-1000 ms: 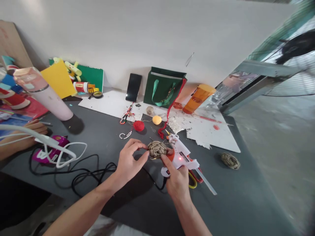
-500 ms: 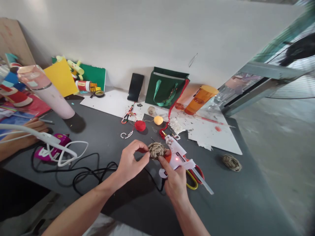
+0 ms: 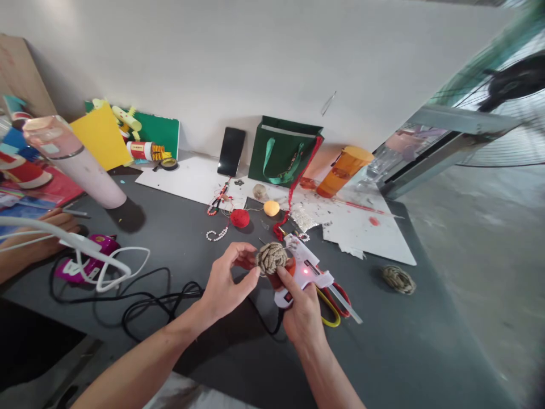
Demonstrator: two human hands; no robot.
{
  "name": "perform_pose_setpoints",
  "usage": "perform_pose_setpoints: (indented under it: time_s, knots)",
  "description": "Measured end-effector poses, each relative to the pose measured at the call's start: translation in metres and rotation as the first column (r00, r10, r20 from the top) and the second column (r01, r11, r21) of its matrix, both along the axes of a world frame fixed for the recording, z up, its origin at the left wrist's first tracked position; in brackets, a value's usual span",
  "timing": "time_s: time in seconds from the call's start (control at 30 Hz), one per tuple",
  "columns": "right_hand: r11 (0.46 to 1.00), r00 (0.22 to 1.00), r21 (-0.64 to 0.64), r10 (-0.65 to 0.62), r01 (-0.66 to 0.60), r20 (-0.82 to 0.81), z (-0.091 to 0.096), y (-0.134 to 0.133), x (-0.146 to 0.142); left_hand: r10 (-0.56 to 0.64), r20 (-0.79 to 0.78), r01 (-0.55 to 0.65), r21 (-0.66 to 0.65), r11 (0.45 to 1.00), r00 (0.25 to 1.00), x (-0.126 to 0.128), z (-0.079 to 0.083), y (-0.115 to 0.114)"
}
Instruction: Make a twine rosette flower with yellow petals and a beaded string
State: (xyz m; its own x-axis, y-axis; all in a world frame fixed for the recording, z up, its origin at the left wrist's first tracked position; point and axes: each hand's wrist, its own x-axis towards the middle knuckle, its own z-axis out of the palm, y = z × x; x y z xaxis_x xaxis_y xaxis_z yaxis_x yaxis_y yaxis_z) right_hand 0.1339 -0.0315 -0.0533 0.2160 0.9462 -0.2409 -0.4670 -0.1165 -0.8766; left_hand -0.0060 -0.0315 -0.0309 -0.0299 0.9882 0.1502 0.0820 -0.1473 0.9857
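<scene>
A brownish-grey crocheted rose (image 3: 271, 257) is held up over the dark table, its coiled petals facing me. My left hand (image 3: 230, 278) curls at the rose's left edge, thumb and fingertips touching it. On the lower right, my right hand (image 3: 303, 309) pinches the rose with the thumb in front; its other fingers are mostly hidden. Just behind and beside that hand is a white and orange hot glue gun (image 3: 310, 267), its red light lit and a clear glue stick (image 3: 347, 305) poking out of the back. Scissors (image 3: 331, 312) with yellow and red handles lie beneath it.
A second crocheted piece (image 3: 398, 279) lies to the right. Behind are red yarn (image 3: 240, 218), a yellow ball (image 3: 271, 208), a phone (image 3: 231, 151), a green bag (image 3: 279, 153) and an orange bottle (image 3: 344, 171). Black cable (image 3: 166, 301) loops at left, near another person's hand (image 3: 55, 227).
The rose has turned so its petals face me more. My left fingers have loosened slightly at its edge, and my right thumb has shifted a little. The view has moved slightly.
</scene>
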Motion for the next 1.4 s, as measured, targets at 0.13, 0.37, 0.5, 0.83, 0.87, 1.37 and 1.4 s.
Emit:
perform_pose_setpoints:
  time_s: [0.13,0.37,0.5,0.83,0.87,1.37,1.4]
  knots:
    - [1.0,1.0,-0.014,0.01,-0.011,-0.029,0.0,0.0,0.0,0.001,0.026,-0.001,0.007,1.0,1.0,0.002,-0.003,0.001]
    - [1.0,0.997,-0.021,-0.021,0.02,-0.08,0.005,0.0,-0.006,0.01,0.005,-0.01,0.076,0.997,1.0,0.002,-0.007,0.0]
    - [0.997,0.994,-0.025,-0.069,0.067,-0.089,0.004,-0.001,-0.008,0.023,-0.018,-0.022,0.047,0.999,1.0,0.005,-0.008,-0.001]
    - [0.995,0.972,-0.098,-0.027,0.004,-0.233,0.005,0.0,-0.006,-0.038,0.274,0.044,-0.015,0.999,0.961,0.001,-0.011,0.003]
    - [0.993,0.963,-0.118,-0.012,-0.02,-0.269,0.007,-0.001,-0.007,-0.077,0.31,0.089,-0.026,0.996,0.948,0.0,-0.011,0.004]
    - [0.918,0.908,-0.219,0.245,-0.33,-0.341,0.023,-0.003,-0.001,-0.191,0.381,0.271,-0.169,0.948,0.905,-0.006,-0.003,0.008]
    - [0.928,0.918,-0.194,0.252,-0.319,-0.308,0.022,-0.003,-0.002,-0.174,0.377,0.257,-0.181,0.949,0.91,-0.006,-0.003,0.008]
